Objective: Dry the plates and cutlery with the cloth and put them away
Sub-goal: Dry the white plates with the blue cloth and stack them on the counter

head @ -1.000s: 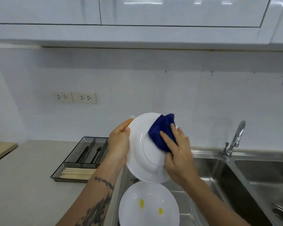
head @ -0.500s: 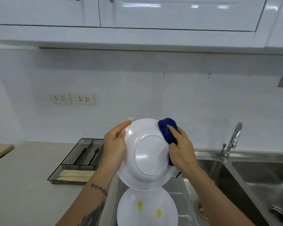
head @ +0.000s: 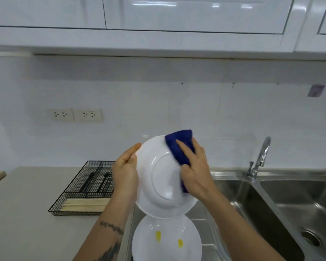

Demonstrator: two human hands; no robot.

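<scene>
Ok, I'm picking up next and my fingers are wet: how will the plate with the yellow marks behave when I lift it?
The plate with the yellow marks looks glossy, so it is likely slippery. It is probably rigid and breakable, like the plate held by its rim in the left hand. It sits at the steel sink, so a slip could chip it.

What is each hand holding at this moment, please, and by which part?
The left hand grips the white plate by its left rim; the right hand presses the blue cloth against the plate's underside.

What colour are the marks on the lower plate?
Yellow: two small marks on the lower white plate, seen in the head view.
</scene>
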